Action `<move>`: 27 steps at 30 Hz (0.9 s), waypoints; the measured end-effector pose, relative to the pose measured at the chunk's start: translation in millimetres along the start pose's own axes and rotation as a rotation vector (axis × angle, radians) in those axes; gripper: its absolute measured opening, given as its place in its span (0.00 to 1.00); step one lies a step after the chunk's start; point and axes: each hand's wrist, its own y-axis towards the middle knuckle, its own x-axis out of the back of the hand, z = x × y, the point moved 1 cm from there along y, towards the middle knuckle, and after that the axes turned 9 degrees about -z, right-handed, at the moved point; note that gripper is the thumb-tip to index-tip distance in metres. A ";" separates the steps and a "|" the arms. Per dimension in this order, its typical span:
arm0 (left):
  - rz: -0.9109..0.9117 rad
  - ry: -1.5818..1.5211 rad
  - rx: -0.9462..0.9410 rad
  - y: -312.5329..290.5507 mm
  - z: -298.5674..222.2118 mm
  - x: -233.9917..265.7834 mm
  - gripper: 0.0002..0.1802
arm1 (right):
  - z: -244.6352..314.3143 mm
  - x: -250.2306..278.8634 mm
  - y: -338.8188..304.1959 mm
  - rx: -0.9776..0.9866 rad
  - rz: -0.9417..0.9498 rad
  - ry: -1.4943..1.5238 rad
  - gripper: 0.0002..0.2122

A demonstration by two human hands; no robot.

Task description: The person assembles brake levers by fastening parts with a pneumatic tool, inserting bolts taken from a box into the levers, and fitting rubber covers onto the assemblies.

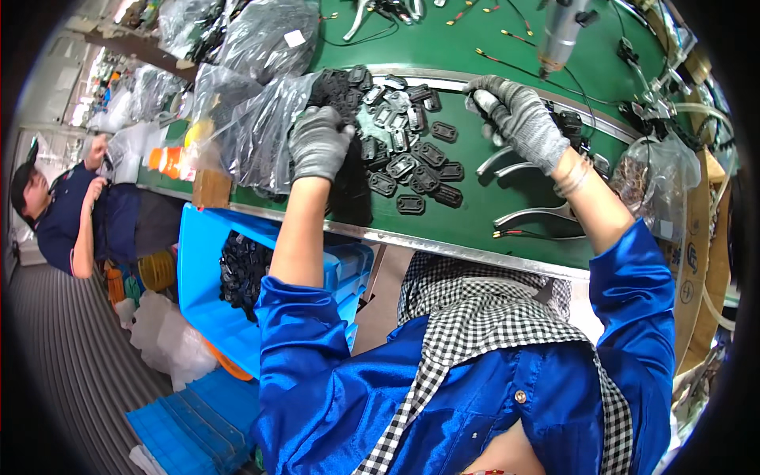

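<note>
Both my hands wear grey knit gloves. My left hand (321, 145) is closed, its fingers curled at the left edge of a pile of small black oblong frames (427, 154), beside a clear plastic bag (269, 119). Whatever those fingers hold is hidden. Farther right, over the metal rail (443, 81), my right hand (518, 119) pinches a small dark part (473, 104) whose kind I cannot make out. Silver brake levers (538, 214) with thin cables lie on the green worktable (467, 233) below the right hand.
A grey powered driver (562, 36) hangs at the far right. Wires with small connectors (514, 36) lie at the back. A blue crate (206, 277) with black parts stands below the table at left. A co-worker (67, 210) is at the far left, and a cardboard box (694, 261) stands at right.
</note>
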 end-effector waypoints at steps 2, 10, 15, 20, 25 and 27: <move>-0.020 -0.102 0.030 -2.9 -11.4 11.5 0.16 | 8.5 15.2 -16.9 -0.010 -0.011 0.081 0.08; -0.193 -0.865 -0.398 -55.4 -173.7 54.9 0.17 | 0.7 37.3 -54.9 -0.110 -0.043 0.258 0.11; 0.016 -1.078 -0.371 -53.0 -226.0 46.5 0.18 | -12.6 63.4 -85.4 -0.124 -0.176 0.591 0.13; 0.211 -1.312 -0.260 -61.8 -251.6 27.8 0.14 | -21.0 87.0 -107.9 -0.037 -0.265 0.315 0.12; 0.501 -1.712 0.031 -70.4 -265.3 19.8 0.17 | -22.3 95.7 -121.2 0.038 -0.347 0.278 0.12; 0.403 -1.691 -0.016 -75.1 -266.6 19.2 0.18 | -21.4 93.9 -123.8 0.026 -0.357 0.268 0.13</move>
